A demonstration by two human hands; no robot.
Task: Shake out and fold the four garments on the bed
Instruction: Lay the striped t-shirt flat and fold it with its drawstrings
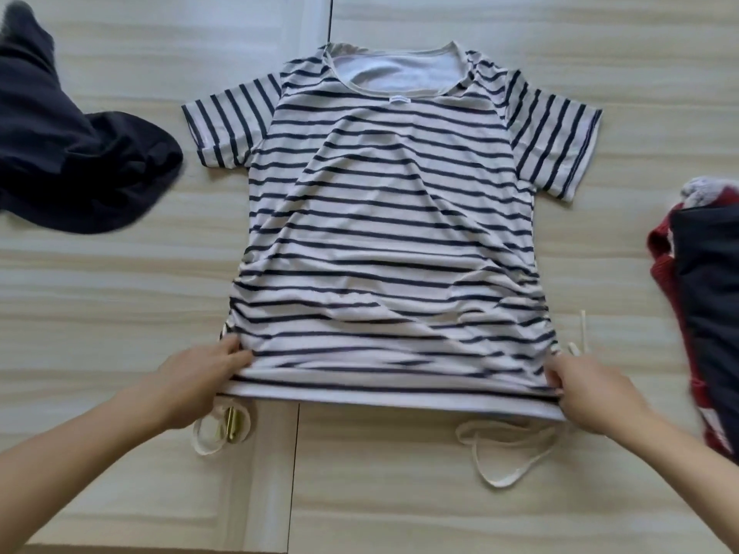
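Note:
A white T-shirt with navy stripes (384, 217) lies spread flat in the middle of the bed, neck away from me and hem towards me. My left hand (196, 383) pinches the hem's left corner. At the hem's right corner my right hand (596, 393) pinches the fabric. White drawstrings (508, 449) trail from both side seams below the hem. A crumpled dark navy garment (76, 161) lies at the left. At the right edge a folded dark garment (708, 297) rests on a folded red one (664, 265).
The bed surface (120, 297) is pale beige with wavy bands and has a seam running down its middle. A thin dark cord (331, 18) hangs at the top centre, just above the shirt's collar.

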